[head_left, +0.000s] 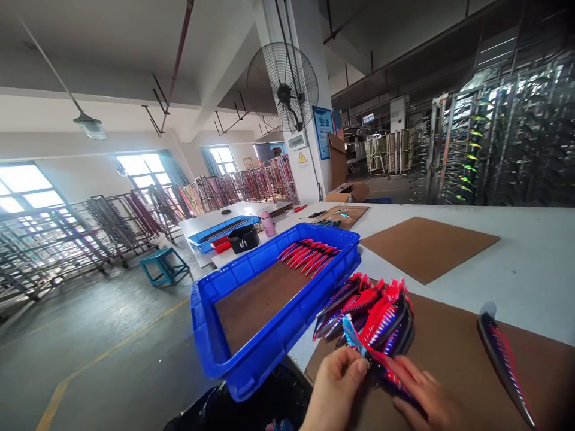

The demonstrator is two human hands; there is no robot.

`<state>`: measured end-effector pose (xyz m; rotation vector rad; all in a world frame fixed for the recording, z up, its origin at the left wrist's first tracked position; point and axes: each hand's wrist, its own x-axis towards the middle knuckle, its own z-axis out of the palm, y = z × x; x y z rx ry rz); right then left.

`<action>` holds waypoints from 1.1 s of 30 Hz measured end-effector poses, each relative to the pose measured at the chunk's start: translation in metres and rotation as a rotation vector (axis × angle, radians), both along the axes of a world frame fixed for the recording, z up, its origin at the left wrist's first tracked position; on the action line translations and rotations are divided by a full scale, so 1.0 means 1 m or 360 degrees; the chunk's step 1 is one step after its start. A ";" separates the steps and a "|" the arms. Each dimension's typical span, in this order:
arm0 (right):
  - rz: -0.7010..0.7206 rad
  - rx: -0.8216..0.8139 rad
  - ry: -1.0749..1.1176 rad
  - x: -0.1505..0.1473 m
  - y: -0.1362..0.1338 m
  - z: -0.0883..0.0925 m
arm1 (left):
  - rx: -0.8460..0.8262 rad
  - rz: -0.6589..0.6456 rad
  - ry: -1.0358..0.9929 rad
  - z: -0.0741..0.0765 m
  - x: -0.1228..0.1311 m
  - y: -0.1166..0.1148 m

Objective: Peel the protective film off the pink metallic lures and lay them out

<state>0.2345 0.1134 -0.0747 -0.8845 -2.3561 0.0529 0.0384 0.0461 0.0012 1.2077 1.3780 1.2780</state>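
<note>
Both my hands are at the bottom edge, over a pile of red and purple striped fishing lures (pixel 371 311) on a brown cardboard sheet (pixel 453 353). My left hand (pixel 335 383) pinches the blue tail end of one lure (pixel 354 338). My right hand (pixel 424 395) lies with fingers closed along the same lure's red body. A single lure (pixel 505 359) lies apart to the right. A blue plastic crate (pixel 269 293) to the left holds a row of several lures (pixel 308 256) at its far end on a cardboard liner.
The crate overhangs the white table's (pixel 530 263) edge. Another cardboard sheet (pixel 426 245) lies farther back, then a second blue tray (pixel 222 230), a black tub (pixel 244 238) and a pink bottle (pixel 268 223). Racks (pixel 494 137) stand right and left, a blue stool (pixel 162 263) on the floor.
</note>
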 end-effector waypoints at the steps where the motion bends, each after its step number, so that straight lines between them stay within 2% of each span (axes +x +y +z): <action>1: -0.0035 -0.0093 0.0001 0.001 -0.001 -0.002 | 0.0154 0.0064 0.0262 0.006 -0.006 -0.002; 3: -0.0055 -0.0244 -0.0031 0.002 -0.005 -0.002 | 0.0577 0.0117 0.0842 0.020 -0.019 -0.006; 5: -0.0004 -0.0424 -0.0099 0.002 -0.008 0.004 | 0.0935 0.0023 0.1325 0.031 -0.030 -0.005; 7: 0.0072 -0.0592 -0.0162 -0.001 -0.011 0.015 | 0.1096 -0.0108 0.1627 0.038 -0.038 -0.002; 11: 0.0172 -0.0698 -0.0189 -0.005 -0.014 0.030 | 0.1130 -0.0289 0.1821 0.041 -0.042 0.008; 13: 0.0203 -0.0630 -0.0168 -0.007 -0.013 0.025 | 0.1112 -0.0351 0.1848 0.041 -0.043 0.010; 15: 0.0205 -0.0487 -0.0161 -0.007 -0.010 0.012 | 0.1078 -0.0449 0.1863 0.042 -0.044 0.010; 19: 0.0165 0.0073 -0.0256 -0.010 -0.005 -0.015 | 0.0917 -0.0700 0.1751 0.041 -0.044 0.006; 21: 0.0115 0.0311 -0.0317 -0.011 -0.005 -0.020 | 0.0802 -0.0757 0.1643 0.039 -0.043 0.004; 23: 0.0050 0.0482 -0.0284 -0.013 -0.007 -0.016 | 0.0649 -0.0758 0.1530 0.038 -0.040 0.004; 26: 0.0014 0.0611 -0.0151 -0.016 -0.011 -0.001 | 0.0359 -0.0642 0.1264 0.039 -0.035 0.004; 29: 0.0056 0.0613 -0.0049 -0.017 -0.014 0.012 | 0.0003 -0.0413 0.0794 0.040 -0.033 0.005; 33: 0.0203 0.0852 0.0000 -0.014 -0.011 0.016 | -0.0378 -0.0230 0.0274 0.038 -0.038 0.005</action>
